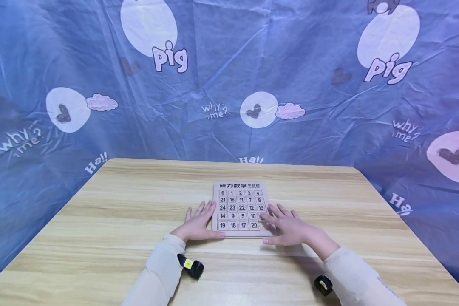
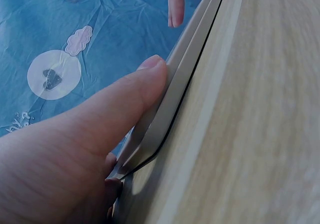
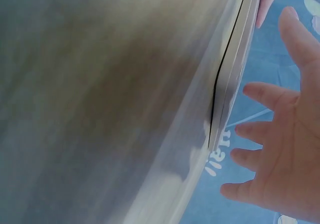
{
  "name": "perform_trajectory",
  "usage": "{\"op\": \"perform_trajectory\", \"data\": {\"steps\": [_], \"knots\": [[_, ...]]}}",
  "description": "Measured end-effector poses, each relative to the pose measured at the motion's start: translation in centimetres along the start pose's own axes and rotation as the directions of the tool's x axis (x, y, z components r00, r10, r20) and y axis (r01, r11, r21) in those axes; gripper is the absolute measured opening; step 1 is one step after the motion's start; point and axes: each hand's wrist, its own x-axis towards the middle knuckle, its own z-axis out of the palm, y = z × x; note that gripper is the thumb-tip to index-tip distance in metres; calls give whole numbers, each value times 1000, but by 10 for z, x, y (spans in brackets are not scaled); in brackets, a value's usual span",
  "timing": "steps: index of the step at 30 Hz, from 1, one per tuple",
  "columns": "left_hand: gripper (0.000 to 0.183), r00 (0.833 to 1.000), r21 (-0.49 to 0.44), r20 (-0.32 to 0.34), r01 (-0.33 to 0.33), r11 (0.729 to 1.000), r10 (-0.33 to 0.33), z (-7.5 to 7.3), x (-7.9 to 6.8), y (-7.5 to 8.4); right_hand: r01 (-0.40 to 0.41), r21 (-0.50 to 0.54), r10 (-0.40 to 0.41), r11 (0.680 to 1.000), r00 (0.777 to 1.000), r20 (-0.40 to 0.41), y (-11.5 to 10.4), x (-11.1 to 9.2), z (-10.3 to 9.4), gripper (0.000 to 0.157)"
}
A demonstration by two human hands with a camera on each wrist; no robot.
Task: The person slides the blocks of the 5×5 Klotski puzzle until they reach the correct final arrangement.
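A number sliding puzzle (image 1: 239, 233) lies flat in the middle of the table, its numbered square tiles in rows under a printed heading. My left hand (image 1: 198, 224) is at its near left corner. The straight fingers lie along the left side, and the thumb (image 2: 150, 78) rests on the near edge. Spread over the right side is my right hand (image 1: 290, 227). Its index finger reaches over the last tile of the fourth row and hides its number; whether it touches cannot be told. In the right wrist view its fingers (image 3: 267, 94) look extended and apart.
The puzzle sits on a light wood-grain table (image 1: 137, 191). A blue printed cloth (image 1: 214, 76) hangs behind it and at both sides. Black wrist straps (image 1: 191, 267) show at both light sleeves.
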Motion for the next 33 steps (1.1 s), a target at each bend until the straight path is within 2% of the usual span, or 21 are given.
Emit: {"op": "perform_trajectory", "data": {"steps": [10, 20, 33], "knots": [[102, 1000, -8, -2, -1, 1000, 1, 0, 1, -1, -35, 13, 34, 999, 999, 27, 1, 4, -1, 79], [102, 1000, -13, -4, -2, 1000, 2, 0, 1, -2, 8, 21, -8, 1000, 1000, 18, -2, -2, -1, 74], [103, 1000, -8, -1, -5, 1000, 5, 0, 1, -3, 10, 32, -11, 999, 999, 34, -6, -11, -1, 73]]}}
